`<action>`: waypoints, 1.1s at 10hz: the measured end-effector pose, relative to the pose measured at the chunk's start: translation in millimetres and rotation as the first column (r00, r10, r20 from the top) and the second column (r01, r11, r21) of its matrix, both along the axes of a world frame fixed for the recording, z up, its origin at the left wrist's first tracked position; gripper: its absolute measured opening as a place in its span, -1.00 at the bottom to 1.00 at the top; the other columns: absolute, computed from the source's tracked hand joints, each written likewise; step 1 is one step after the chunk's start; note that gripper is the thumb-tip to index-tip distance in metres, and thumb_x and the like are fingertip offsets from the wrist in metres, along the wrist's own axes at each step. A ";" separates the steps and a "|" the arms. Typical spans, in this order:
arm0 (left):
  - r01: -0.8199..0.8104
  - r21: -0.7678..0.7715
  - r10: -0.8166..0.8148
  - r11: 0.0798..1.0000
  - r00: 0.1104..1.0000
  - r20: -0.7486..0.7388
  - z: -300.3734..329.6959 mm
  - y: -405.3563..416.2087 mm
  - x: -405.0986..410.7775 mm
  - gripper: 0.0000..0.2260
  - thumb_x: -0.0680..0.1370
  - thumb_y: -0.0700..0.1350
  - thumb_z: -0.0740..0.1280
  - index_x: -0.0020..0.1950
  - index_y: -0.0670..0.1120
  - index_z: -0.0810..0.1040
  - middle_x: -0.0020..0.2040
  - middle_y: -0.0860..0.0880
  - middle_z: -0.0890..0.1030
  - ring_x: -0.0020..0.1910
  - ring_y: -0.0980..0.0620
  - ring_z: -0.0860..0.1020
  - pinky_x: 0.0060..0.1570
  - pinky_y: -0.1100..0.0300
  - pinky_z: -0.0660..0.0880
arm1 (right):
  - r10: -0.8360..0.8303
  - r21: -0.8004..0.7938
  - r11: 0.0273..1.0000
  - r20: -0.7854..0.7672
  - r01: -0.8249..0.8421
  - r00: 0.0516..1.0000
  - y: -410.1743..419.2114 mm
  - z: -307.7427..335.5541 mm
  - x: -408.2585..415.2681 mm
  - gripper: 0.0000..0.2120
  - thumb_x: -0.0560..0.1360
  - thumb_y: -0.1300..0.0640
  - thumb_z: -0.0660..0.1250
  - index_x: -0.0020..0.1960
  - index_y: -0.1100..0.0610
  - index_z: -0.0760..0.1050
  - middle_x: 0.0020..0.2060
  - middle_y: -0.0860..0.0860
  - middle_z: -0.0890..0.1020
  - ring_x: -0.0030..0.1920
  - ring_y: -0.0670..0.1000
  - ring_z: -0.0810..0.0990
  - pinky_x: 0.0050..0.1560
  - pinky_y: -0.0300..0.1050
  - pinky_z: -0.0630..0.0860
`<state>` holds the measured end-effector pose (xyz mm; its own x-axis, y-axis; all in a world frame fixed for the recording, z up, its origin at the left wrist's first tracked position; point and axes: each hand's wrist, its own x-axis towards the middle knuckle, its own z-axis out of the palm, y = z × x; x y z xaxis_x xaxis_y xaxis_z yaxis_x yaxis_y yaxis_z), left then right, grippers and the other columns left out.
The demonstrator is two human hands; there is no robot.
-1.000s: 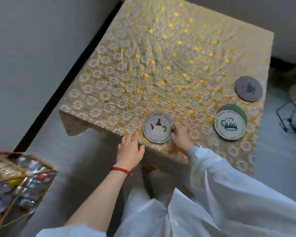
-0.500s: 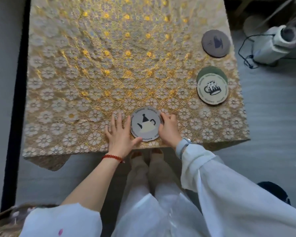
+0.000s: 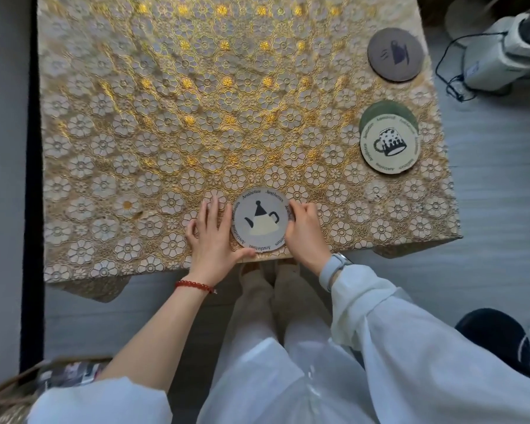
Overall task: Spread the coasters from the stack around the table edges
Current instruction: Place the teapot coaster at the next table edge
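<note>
A round grey coaster with a teapot picture (image 3: 261, 221) lies flat at the near edge of the table. My left hand (image 3: 211, 237) rests flat against its left rim, thumb under its lower edge. My right hand (image 3: 305, 232) curls around its right rim. On the right side lies a small stack (image 3: 387, 142): a cream coaster with a mug picture on top of a green one. A dark grey coaster with a cup picture (image 3: 395, 55) lies alone farther back on the right.
A gold floral lace cloth (image 3: 166, 133) covers the table and hangs over its edges. A white appliance with a dark cable (image 3: 499, 56) stands on the floor to the right. A woven basket (image 3: 10, 390) sits at the lower left. A wall runs along the left.
The view swung from an oblique angle to straight above the near edge. Both hands closed in on the teapot coaster's sides; my left hand moved from the table's front edge onto the cloth.
</note>
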<state>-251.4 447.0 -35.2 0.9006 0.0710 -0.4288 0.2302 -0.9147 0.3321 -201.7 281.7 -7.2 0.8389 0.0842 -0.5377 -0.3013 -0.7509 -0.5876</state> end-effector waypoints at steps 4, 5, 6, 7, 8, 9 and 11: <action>0.018 -0.004 -0.018 1.000 0.999 -0.028 2.0 2.6 1.7 -0.12 0.35 0.22 0.37 0.48 -0.02 -0.05 0.54 -0.08 -0.16 0.49 -0.05 -0.24 0.41 -0.13 -0.17 | 0.040 0.025 0.999 0.012 -0.040 0.999 -3.7 -0.3 -3.4 -0.60 0.48 0.34 0.09 0.31 0.19 0.24 0.13 0.19 0.33 0.12 0.16 0.41 0.24 0.00 0.39; 0.016 -0.004 -0.016 1.000 0.999 -0.034 2.7 2.3 2.2 -0.13 0.36 0.20 0.38 0.48 -0.02 -0.04 0.53 -0.09 -0.16 0.49 -0.06 -0.24 0.40 -0.15 -0.16 | 0.052 0.022 0.998 0.007 -0.052 0.999 -4.3 -0.3 -3.0 -0.59 0.48 0.34 0.09 0.32 0.19 0.24 0.13 0.19 0.33 0.11 0.15 0.40 0.24 0.00 0.39; 0.016 -0.005 -0.016 1.000 0.999 -0.045 4.1 1.7 2.7 -0.14 0.36 0.18 0.39 0.48 -0.02 -0.04 0.53 -0.09 -0.16 0.49 -0.06 -0.25 0.41 -0.14 -0.17 | 0.057 0.042 0.997 0.001 -0.057 0.998 -6.2 -0.7 -2.7 -0.59 0.49 0.33 0.09 0.33 0.19 0.23 0.12 0.18 0.34 0.10 0.13 0.40 0.25 -0.03 0.36; 0.017 -0.003 -0.017 1.000 0.999 -0.051 4.0 2.3 3.4 -0.14 0.37 0.18 0.38 0.48 -0.02 -0.05 0.53 -0.08 -0.17 0.49 -0.06 -0.25 0.40 -0.14 -0.17 | 0.057 0.042 0.997 0.006 -0.057 0.998 -7.7 -1.2 -1.8 -0.61 0.49 0.32 0.08 0.31 0.21 0.25 0.11 0.19 0.35 0.08 0.12 0.41 0.22 -0.03 0.38; 0.020 -0.001 -0.020 1.000 0.998 -0.057 4.7 2.4 3.9 -0.13 0.36 0.18 0.39 0.48 -0.01 -0.05 0.53 -0.07 -0.18 0.49 -0.06 -0.25 0.40 -0.15 -0.18 | 0.067 0.051 0.996 0.023 -0.068 0.998 -9.9 -0.3 -2.7 -0.64 0.51 0.31 0.09 0.30 0.22 0.27 0.10 0.20 0.36 0.04 0.13 0.45 0.17 -0.04 0.41; 0.017 -0.001 -0.017 1.000 0.998 -0.068 5.5 2.4 8.0 -0.13 0.36 0.17 0.40 0.48 0.00 -0.05 0.53 -0.08 -0.17 0.49 -0.07 -0.25 0.40 -0.14 -0.18 | 0.070 0.057 0.996 0.032 -0.072 0.997 -10.6 0.0 -0.4 -0.65 0.51 0.30 0.09 0.30 0.22 0.27 0.10 0.20 0.37 0.04 0.13 0.46 0.14 -0.09 0.40; 0.037 0.023 -0.035 0.999 0.998 -0.054 12.8 -5.5 28.0 -0.13 0.37 0.19 0.38 0.48 0.01 -0.07 0.53 -0.07 -0.19 0.49 -0.07 -0.25 0.40 -0.17 -0.16 | 0.142 0.010 0.990 0.094 -0.144 0.985 -21.4 -0.4 15.7 -0.62 0.50 0.32 0.10 0.31 0.23 0.24 0.10 0.22 0.37 0.04 0.17 0.46 0.16 0.02 0.45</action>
